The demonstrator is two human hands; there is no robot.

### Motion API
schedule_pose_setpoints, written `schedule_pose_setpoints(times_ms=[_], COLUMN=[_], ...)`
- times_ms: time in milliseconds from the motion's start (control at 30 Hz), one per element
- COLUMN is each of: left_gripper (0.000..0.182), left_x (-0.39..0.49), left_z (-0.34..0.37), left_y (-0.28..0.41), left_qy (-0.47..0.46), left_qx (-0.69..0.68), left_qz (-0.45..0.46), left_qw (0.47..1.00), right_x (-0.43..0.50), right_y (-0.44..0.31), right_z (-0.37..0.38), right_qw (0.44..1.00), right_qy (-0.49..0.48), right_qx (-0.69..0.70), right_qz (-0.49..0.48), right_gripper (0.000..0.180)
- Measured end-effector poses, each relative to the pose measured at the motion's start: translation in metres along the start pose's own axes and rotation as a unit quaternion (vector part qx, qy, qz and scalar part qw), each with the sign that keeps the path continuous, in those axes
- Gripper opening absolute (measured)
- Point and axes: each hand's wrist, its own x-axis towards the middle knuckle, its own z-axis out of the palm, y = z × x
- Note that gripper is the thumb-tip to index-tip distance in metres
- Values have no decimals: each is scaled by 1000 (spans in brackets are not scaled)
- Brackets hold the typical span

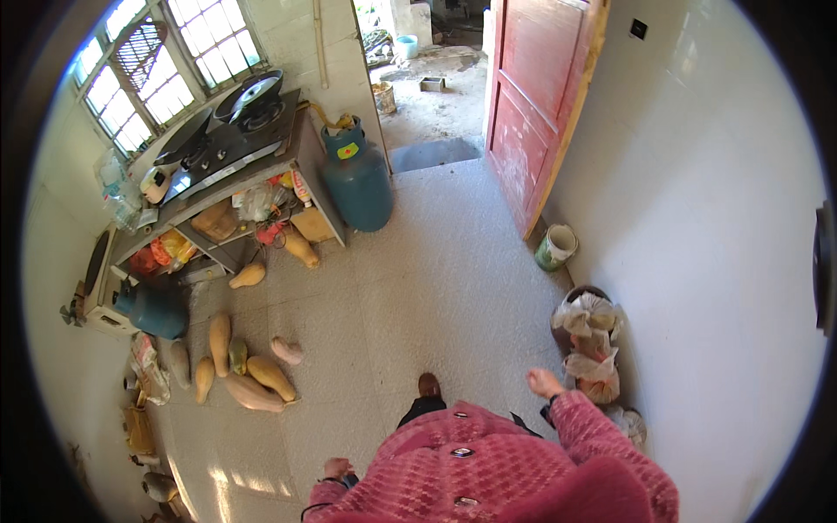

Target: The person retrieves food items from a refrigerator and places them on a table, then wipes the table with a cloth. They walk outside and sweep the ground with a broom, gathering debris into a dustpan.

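Observation:
My left hand (338, 468) hangs low beside the hem of my pink coat (471, 457), over the floor. I see no object in it, though its fingers are too small to make out. On the other side, my right hand (544, 383) is held out from the body with its fingers curled in, and nothing shows in it. Plastic bags (592, 379) along the right wall are nearest to that hand, apart from it. Several long squashes (269, 378) lie on the floor ahead to the left. One brown shoe (429, 384) shows below the coat.
A gas stove (229, 147) with pans tops a counter at the left. One gas cylinder (358, 176) stands by the doorway; another (157, 312) is near the left wall. The red door (543, 98) stands ajar, a bucket (556, 247) beside it. A step (437, 153) crosses the doorway.

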Motion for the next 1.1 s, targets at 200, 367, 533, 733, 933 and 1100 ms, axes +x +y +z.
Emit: schedule_pose_setpoints(times_ms=[200,367,533,733,933,1100], left_gripper=[34,20,22,26,27,24], left_x=[123,179,220,257,300,394], left_z=[-22,27,84,108,134,154], left_y=[227,423,556,666,802,953], left_qy=[11,20,-46,-61,-63,-94], left_qx=[155,75,98,48,32,119], left_qz=[205,337,223,156,153,217], left_qw=[966,938,969,985,986,964], right_x=[-6,40,198,527,808,962], right_y=[34,67,91,0,-140,-171], right_z=[3,13,-29,-178,-302,-334], right_qw=[971,937,940,998,986,979], right_qy=[-138,-236,-267,49,54,-1], right_qx=[-18,-61,47,23,47,30], right_qz=[197,251,205,-21,-153,-199], right_gripper=[24,22,26,19,17,19])
